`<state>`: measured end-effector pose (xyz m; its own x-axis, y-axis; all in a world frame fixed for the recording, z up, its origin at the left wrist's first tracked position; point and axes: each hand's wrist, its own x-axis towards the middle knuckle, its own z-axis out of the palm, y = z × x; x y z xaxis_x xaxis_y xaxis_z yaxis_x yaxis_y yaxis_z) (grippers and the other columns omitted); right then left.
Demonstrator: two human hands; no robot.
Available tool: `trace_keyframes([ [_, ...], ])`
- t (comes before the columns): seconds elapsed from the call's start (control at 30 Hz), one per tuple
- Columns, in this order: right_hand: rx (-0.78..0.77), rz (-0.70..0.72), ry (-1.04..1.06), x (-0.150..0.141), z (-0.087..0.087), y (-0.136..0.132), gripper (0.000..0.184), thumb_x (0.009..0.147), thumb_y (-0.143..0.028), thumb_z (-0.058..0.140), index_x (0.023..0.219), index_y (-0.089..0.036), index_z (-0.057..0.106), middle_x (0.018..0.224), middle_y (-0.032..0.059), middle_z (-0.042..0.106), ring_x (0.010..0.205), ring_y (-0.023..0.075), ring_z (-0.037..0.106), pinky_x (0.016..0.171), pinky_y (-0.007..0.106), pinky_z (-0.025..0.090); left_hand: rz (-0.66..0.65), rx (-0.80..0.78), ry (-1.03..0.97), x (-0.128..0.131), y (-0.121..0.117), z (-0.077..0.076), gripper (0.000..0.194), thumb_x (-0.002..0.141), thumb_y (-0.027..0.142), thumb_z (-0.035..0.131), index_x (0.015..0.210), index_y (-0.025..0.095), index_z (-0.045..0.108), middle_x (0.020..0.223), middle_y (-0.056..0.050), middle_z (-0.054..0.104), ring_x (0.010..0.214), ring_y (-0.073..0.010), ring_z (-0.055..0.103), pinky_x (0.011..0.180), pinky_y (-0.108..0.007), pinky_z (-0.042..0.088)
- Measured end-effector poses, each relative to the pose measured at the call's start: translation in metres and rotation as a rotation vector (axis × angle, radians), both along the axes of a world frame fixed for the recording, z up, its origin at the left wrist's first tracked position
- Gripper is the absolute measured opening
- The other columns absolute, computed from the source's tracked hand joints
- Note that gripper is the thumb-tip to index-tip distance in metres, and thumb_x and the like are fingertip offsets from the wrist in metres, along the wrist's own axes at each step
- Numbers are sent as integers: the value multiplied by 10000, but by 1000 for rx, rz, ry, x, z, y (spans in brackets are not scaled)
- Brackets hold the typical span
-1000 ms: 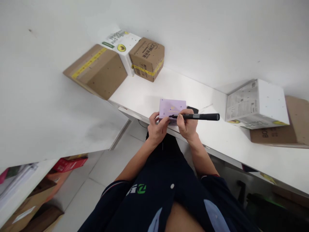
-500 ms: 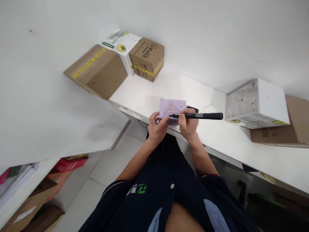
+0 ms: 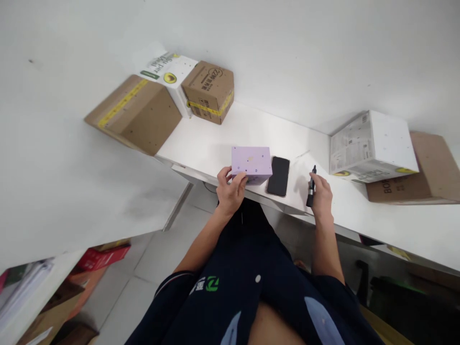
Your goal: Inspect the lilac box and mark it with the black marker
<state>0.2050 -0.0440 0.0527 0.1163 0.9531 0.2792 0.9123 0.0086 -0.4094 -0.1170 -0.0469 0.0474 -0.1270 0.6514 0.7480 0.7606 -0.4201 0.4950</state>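
Note:
A small lilac box with several dark marks on its top stands near the front edge of the white table. My left hand grips its left front corner, thumb on the near edge. To the right, my right hand holds a black marker pen over the table, apart from the box. Whether the pen is capped I cannot tell. Between box and right hand lies a black phone, its dark screen up.
At the back left stand a large brown carton, a white avocado carton and a taped brown carton. On the right, a white carton stands before another brown carton. A shelf with packages is at lower left.
My right hand has moved right, away from the box, taking the marker with it and turning it more upright. The phone now shows fully. An additional mark appears on the box top.

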Motion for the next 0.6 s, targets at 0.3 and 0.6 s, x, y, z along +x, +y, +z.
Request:
trace_keyframes([
  [0.3,-155,86,-331,19,-31,13,549,902,-57,384,1392,-137,618,1382,185,663,1180,317,571,1010,472,479,-8,37,12,0,4,5,177,962,238,644,1136,227,673,1236,-122,501,1168,-213,582,847,-301,590],
  [0.6,-166,-74,-66,-65,-9,0,636,999,-397,419,1563,-104,384,1165,227,673,1040,341,589,951,510,491,-42,7,4,-4,0,3,229,977,212,601,1195,239,664,1230,-121,503,1161,-207,569,926,-353,585],
])
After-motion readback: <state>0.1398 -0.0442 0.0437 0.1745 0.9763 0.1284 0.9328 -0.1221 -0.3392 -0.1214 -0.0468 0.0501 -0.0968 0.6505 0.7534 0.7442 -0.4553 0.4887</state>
